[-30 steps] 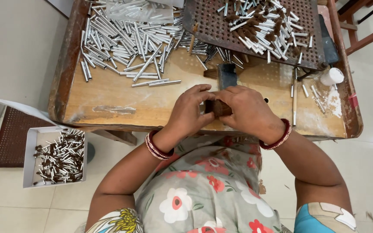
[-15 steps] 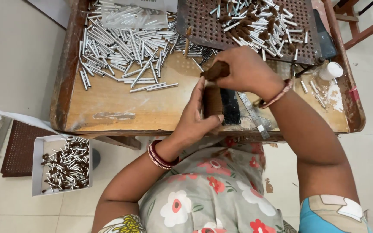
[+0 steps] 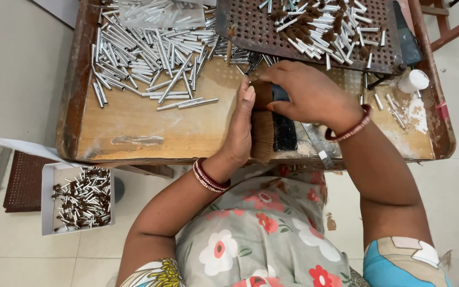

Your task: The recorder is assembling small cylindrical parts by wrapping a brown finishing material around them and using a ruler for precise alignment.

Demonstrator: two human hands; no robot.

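Person w/ bare forearms, no sleeves past the elbows. Left hand: stack of thin bangles at the wrist, red & gold. Right hand: single beaded bracelet, dark red w/ pale beads. Garment is grey-beige fabric w/ floral print, red & white blooms, green leaves. Right shoulder shows a turquoise patch w/ cream; left shoulder a yellow-patterned bit

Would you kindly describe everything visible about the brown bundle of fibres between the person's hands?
The brown bundle of fibres looks like soft hair or bristle, tan-brown, laid lengthwise on the wooden work table near its front edge. Its near end fans out flat. The left hand presses edge-on along its left side; the right hand covers its far end. A black block lies against its right side.
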